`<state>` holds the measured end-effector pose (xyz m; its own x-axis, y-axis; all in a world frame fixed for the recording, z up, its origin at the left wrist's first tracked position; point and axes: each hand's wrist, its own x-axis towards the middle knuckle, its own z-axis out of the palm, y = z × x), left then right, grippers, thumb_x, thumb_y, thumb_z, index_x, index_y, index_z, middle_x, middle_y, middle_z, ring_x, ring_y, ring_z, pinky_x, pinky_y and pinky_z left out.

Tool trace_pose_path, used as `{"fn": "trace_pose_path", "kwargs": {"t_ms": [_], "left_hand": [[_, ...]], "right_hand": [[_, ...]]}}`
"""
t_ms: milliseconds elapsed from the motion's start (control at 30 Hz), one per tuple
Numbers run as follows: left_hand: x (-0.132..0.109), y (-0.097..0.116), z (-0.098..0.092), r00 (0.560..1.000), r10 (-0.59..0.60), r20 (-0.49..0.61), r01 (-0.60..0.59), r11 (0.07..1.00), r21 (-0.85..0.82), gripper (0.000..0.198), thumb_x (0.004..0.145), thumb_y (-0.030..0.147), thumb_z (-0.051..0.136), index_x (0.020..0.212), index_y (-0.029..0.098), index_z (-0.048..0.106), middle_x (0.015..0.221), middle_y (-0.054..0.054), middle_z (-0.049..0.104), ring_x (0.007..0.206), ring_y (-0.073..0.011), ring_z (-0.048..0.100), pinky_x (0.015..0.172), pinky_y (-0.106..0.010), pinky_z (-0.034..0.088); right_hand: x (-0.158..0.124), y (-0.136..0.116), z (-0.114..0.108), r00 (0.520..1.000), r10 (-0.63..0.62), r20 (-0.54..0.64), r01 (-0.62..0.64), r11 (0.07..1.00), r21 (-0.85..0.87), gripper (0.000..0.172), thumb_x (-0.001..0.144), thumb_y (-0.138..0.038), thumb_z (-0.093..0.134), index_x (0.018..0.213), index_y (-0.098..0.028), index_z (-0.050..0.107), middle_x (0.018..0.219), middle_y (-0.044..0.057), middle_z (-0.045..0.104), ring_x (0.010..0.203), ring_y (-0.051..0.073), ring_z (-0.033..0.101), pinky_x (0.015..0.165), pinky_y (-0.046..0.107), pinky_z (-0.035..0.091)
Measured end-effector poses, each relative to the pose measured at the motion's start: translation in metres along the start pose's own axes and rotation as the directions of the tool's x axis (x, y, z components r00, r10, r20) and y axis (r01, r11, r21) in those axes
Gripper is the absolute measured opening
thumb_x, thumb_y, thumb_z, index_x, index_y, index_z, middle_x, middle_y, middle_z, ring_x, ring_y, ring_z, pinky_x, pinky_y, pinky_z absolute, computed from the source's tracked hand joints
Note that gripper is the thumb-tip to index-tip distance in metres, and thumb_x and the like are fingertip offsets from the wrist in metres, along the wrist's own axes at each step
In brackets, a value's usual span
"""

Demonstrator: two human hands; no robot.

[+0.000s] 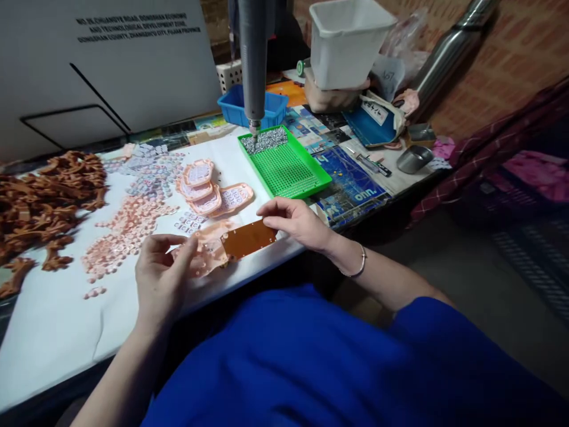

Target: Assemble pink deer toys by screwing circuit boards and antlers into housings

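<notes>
Left hand (160, 279) is pinching a translucent pale-pink plastic piece (212, 250). Right hand (300, 225) is pinching one end of a flat brown rectangular plate (248, 239), which is extending between the hands, meeting the piece.

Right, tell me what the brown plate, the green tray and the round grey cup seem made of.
Brown plate: plastic or perhaps coated metal, smooth, judging by its flat, even-coloured face.
Green tray: probably moulded plastic, given the uniform colour and gridded floor.
Grey cup: likely metal, with a soft sheen on its curved side.
</notes>
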<state>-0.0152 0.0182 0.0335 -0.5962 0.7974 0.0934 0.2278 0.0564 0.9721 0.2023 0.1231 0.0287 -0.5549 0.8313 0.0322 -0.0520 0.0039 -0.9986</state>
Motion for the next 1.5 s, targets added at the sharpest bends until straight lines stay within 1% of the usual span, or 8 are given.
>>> {"fn": "trace_pose_path", "kwargs": {"t_ms": [267,533,667,833,1167,1267,1367,1500], "left_hand": [[0.007,0.022,-0.002,0.852,0.393,0.346,-0.490,0.831,0.264,0.073,0.050,0.063,0.086,0.113,0.029,0.068,0.091,-0.002,0.065,0.051,-0.0138,0.053,0.049,-0.031,0.047],[0.012,0.009,0.005,0.978,0.057,0.203,-0.076,0.993,0.091,0.044,0.053,0.044,0.085,0.083,0.021,0.062,0.068,0.003,0.062,0.062,-0.0160,0.054,0.056,-0.027,0.042],[0.009,0.001,0.004,0.975,-0.177,0.135,0.210,0.931,-0.297,0.046,0.050,0.038,0.086,0.085,0.021,0.062,0.064,0.002,0.065,0.054,-0.0152,0.056,0.053,-0.028,0.046],[-0.002,0.002,0.010,0.970,-0.224,0.099,0.245,0.874,-0.419,0.038,0.057,0.042,0.083,0.076,0.023,0.056,0.065,0.003,0.063,0.055,-0.0128,0.059,0.058,-0.027,0.053],[0.000,0.015,-0.015,0.949,-0.105,0.297,0.138,0.986,-0.092,0.034,0.057,0.049,0.086,0.077,0.024,0.074,0.073,-0.006,0.071,0.059,-0.0212,0.065,0.051,-0.033,0.054],[0.016,0.015,-0.020,0.832,0.085,0.547,-0.155,0.985,0.082,0.036,0.051,0.048,0.091,0.073,0.024,0.076,0.070,-0.008,0.072,0.059,-0.0243,0.067,0.053,-0.034,0.056],[0.036,0.011,-0.026,0.597,0.257,0.760,-0.383,0.924,-0.011,0.026,0.060,0.047,0.089,0.074,0.028,0.078,0.075,-0.009,0.076,0.064,-0.0258,0.071,0.057,-0.032,0.058],[0.055,-0.001,-0.042,0.425,0.384,0.820,-0.594,0.802,-0.067,0.018,0.084,0.045,0.073,0.094,0.033,0.082,0.096,-0.010,0.079,0.084,-0.0229,0.075,0.070,-0.028,0.058]], "right_hand": [[0.029,-0.046,0.035,0.904,-0.347,0.248,0.422,0.817,-0.394,0.025,0.085,0.000,0.050,0.099,-0.011,0.068,0.098,0.001,0.072,0.089,0.008,0.065,0.089,0.022,0.051],[0.011,-0.022,0.046,0.767,-0.617,0.176,0.610,0.615,-0.499,0.021,0.100,-0.025,0.057,0.095,-0.008,0.067,0.090,0.000,0.068,0.083,0.007,0.061,0.081,0.018,0.050],[-0.020,0.017,0.055,0.707,-0.506,0.494,0.703,0.424,-0.571,0.028,0.104,-0.033,0.050,0.099,-0.013,0.068,0.092,0.007,0.072,0.086,0.014,0.065,0.081,0.026,0.051],[-0.021,0.039,0.068,0.778,-0.352,0.521,0.596,0.151,-0.788,0.032,0.102,-0.038,0.052,0.117,-0.013,0.066,0.101,0.011,0.072,0.091,0.023,0.062,0.076,0.035,0.047],[-0.010,0.016,0.022,0.621,-0.508,0.597,0.618,-0.151,-0.772,0.030,0.104,-0.016,0.039,0.101,-0.015,0.069,0.093,0.007,0.073,0.077,0.016,0.058,0.068,0.031,0.041],[-0.020,0.016,0.015,0.588,-0.458,0.667,0.640,-0.240,-0.730,0.029,0.101,-0.011,0.043,0.086,-0.016,0.067,0.089,0.005,0.073,0.073,0.015,0.058,0.063,0.030,0.038],[-0.029,0.021,0.013,0.551,-0.414,0.725,0.713,-0.218,-0.667,0.028,0.101,-0.011,0.044,0.085,-0.016,0.067,0.088,0.005,0.072,0.073,0.016,0.058,0.063,0.029,0.040],[-0.035,0.024,0.012,0.622,-0.361,0.695,0.729,-0.056,-0.682,0.030,0.103,-0.013,0.039,0.094,-0.014,0.068,0.094,0.008,0.071,0.082,0.018,0.057,0.073,0.030,0.046]]}}
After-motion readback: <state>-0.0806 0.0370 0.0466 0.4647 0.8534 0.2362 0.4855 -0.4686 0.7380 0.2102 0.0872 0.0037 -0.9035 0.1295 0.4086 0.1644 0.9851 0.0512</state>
